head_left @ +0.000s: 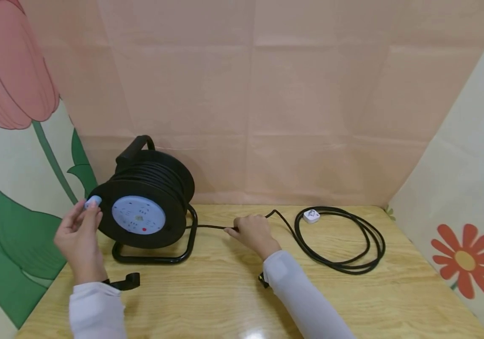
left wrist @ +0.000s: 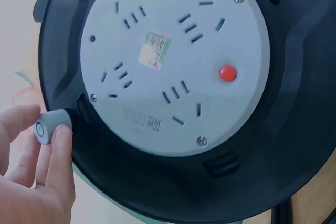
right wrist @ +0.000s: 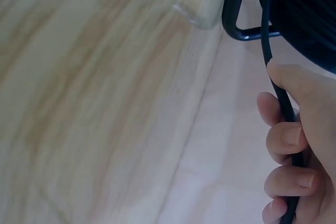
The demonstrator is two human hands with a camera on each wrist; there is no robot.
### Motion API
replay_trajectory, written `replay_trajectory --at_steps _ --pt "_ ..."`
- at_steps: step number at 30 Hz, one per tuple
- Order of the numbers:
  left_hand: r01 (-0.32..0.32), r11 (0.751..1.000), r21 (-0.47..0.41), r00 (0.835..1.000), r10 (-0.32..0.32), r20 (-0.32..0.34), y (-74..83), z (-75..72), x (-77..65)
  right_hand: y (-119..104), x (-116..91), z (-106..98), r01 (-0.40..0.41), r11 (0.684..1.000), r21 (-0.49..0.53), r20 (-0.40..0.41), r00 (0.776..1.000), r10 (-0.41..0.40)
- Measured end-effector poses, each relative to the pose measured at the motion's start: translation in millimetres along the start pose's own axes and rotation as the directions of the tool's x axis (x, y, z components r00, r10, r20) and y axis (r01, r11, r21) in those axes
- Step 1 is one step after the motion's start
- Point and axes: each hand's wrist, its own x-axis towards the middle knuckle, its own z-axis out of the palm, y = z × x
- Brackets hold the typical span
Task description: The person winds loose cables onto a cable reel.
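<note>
The cable reel [head_left: 173, 212] stands upright on its tubular stand [head_left: 154, 260] at the left of the bench [head_left: 233, 301], near the rear wall. Its axle lies roughly level and points front to back, slanting slightly rightward as it recedes; the pale socket face [head_left: 138, 214] is turned toward the wearer, and the carry handle [head_left: 131, 150] above follows much the same line. The left hand [head_left: 82, 238] pinches the grey crank knob [left wrist: 53, 124] between thumb and fingertips at the left rim. The right hand [head_left: 256, 235] has its fingers curled round the black cable [head_left: 212, 227], which leaves the reel low on the right and runs nearly level to the grasp. Beyond it the cable rises to a bend, then drops into a loose coil [head_left: 381, 245] on the right, with the white plug [head_left: 311, 216] just inside its upper left edge. The wound drum is probably heavy and rigid, best lifted by the carry handle and turned by the knob, whose smooth surface may slip. The cable appears flexible but springy; a light hold close to the reel should guide it. The plug seems light and hard.
</note>
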Motion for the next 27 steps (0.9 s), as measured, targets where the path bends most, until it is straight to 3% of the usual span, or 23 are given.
replay_trajectory --at_steps 11,17,27 --pt "-0.023 1.0 0.021 0.998 0.024 -0.049 -6.9 10.1 0.4 -5 3 3 0.014 0.999 0.032 0.038 0.999 -0.016" --pt "-0.042 0.999 0.012 0.998 0.042 -0.043 -8.2 11.9 -3.4 -6 3 5 0.029 0.999 0.034 0.049 0.998 -0.03" --pt "-0.167 0.977 0.129 0.986 0.166 0.022 -12.1 20.9 -14.5 -10 11 10 0.043 0.995 0.091 0.043 0.998 -0.047"
